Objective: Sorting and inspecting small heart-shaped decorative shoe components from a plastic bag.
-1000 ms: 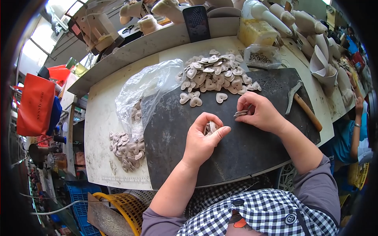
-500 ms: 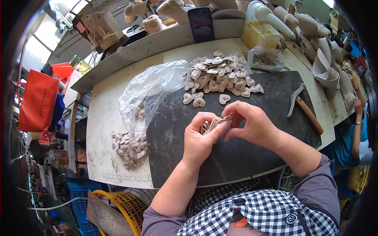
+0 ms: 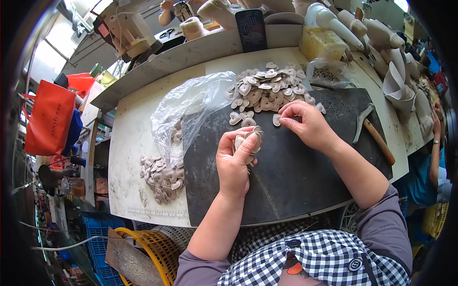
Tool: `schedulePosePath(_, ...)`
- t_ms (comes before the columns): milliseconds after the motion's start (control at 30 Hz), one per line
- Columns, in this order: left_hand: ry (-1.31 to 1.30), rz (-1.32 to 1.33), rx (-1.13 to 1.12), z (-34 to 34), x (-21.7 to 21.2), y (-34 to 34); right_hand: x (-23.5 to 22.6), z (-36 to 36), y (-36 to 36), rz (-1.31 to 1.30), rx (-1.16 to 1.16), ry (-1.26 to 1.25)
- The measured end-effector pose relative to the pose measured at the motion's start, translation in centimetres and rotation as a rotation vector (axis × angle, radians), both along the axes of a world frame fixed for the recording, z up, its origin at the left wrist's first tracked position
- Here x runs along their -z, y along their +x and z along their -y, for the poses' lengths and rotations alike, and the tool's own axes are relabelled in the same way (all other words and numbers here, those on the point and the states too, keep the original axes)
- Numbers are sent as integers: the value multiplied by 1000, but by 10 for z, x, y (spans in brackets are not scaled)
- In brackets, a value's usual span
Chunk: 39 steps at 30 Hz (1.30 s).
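My left hand [image 3: 234, 159] is closed around a small stack of beige heart-shaped pieces [image 3: 256, 137], the thumb pressed across them. Further right, my right hand [image 3: 305, 123] pinches the edge of a single heart-shaped piece [image 3: 276, 120] lying at the front of the big pile. That pile of beige hearts [image 3: 267, 88] spreads over the far part of a black mat [image 3: 305, 176]. Two or so loose hearts [image 3: 241, 119] lie just beyond my left hand. A second, smaller heap of hearts [image 3: 163, 177] sits on the white tabletop, left of the mat.
A crumpled clear plastic bag [image 3: 191, 102] lies left of the pile. A hammer [image 3: 377, 138] rests at the mat's right side. Behind are a bag of small metal bits [image 3: 328, 74], a dark phone [image 3: 251, 31] and a yellowish container [image 3: 322, 45]. A yellow basket [image 3: 152, 252] stands below the table.
My right hand has left my left hand and reached forward to the lone heart before the pile. My left hand, still holding its stack, has turned more upright.
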<state>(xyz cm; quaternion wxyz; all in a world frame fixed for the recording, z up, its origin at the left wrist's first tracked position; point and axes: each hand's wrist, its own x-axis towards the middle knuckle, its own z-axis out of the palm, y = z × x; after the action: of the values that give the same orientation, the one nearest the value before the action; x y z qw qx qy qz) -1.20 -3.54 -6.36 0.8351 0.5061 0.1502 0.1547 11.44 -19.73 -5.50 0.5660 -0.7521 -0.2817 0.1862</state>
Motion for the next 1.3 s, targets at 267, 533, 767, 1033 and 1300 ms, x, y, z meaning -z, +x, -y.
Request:
schedulePosePath(267,519,-84,7,5,17,3,-3,-11,-21,145,-158,-104)
schedulePosePath(533,-7,75,10,-7,-6,-5,1,7,-11,549,35,-263)
schedulePosePath(767,127,-28,58,-10,6,-2,9,-5,-8,635,78,-298)
schedulePosePath(1033,285,-3,170,-5,6,-1,-8,-6,-30,36,-67,173)
schedulePosePath(1300,412,-263,213,-31,-35,-9,-4,-10,-44,244,-164,226)
